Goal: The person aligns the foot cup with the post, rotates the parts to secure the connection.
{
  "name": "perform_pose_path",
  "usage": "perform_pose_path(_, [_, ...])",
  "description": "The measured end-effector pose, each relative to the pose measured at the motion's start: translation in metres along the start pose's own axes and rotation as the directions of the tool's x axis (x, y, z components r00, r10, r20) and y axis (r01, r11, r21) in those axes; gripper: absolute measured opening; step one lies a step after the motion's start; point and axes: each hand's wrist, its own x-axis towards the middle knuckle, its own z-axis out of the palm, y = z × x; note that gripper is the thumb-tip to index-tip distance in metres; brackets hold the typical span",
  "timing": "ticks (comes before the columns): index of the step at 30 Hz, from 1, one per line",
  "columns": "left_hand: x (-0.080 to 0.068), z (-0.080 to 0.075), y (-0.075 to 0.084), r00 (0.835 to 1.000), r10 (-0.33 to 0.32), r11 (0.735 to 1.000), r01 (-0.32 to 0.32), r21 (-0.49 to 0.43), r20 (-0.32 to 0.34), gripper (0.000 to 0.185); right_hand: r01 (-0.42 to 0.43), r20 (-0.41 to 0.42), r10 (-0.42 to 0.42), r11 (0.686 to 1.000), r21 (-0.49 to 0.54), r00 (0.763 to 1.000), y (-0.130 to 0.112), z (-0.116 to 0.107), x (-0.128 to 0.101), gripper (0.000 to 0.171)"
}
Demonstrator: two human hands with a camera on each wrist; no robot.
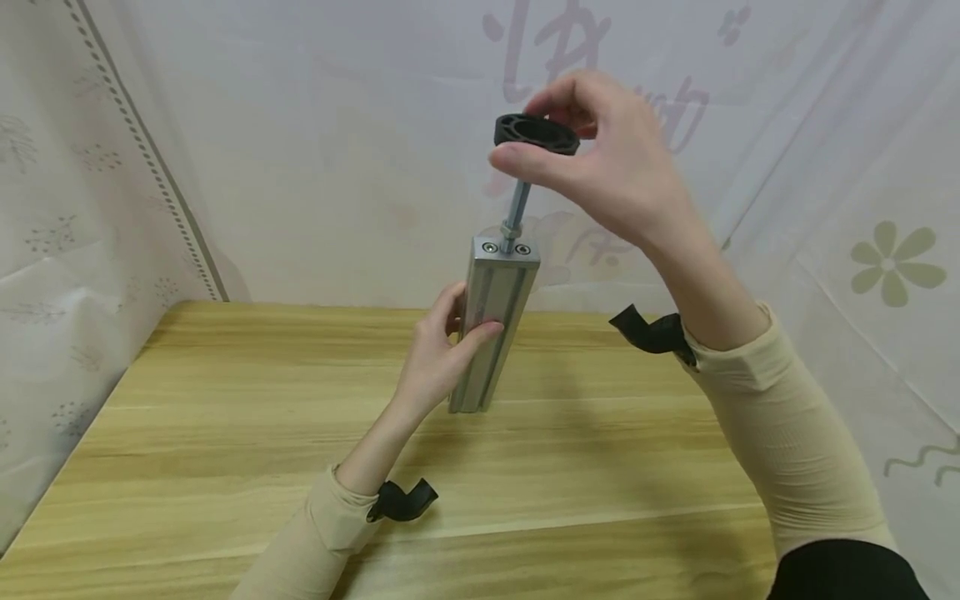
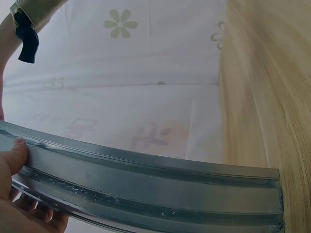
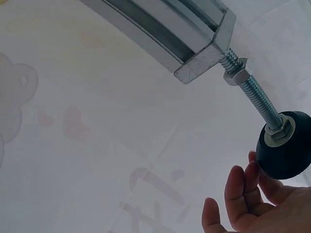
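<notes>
My left hand point(image 1: 437, 357) grips a silver aluminium profile point(image 1: 491, 333) around its sides, thumb on the near face. The bar stands nearly upright, slightly tilted, its lower end at the wooden table in the left wrist view. From the end plate point(image 3: 206, 58) at the top rises a threaded rod point(image 3: 261, 102) with a hex nut point(image 3: 236, 75) close to the plate. Topping the rod is the round black base of a levelling foot point(image 1: 510, 129). My right hand point(image 1: 630, 167) holds that base by its rim, thumb on the near side and fingers behind.
The wooden table point(image 1: 225, 467) ends at a pale printed cloth point(image 1: 337, 167) hanging behind it. More cloth hangs at both sides. A black curved piece point(image 1: 405, 502) is on the left wrist, and another point(image 1: 651, 332) on the right.
</notes>
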Motion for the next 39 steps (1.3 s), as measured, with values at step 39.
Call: perform_pose_path(39, [-0.002, 0.000, 0.003, 1.000, -0.013, 1.000, 0.013, -0.010, 0.007, 0.049, -0.042, -0.069, 0.040, 0.999, -0.033, 0.997, -0.006, 0.003, -0.006, 0.049])
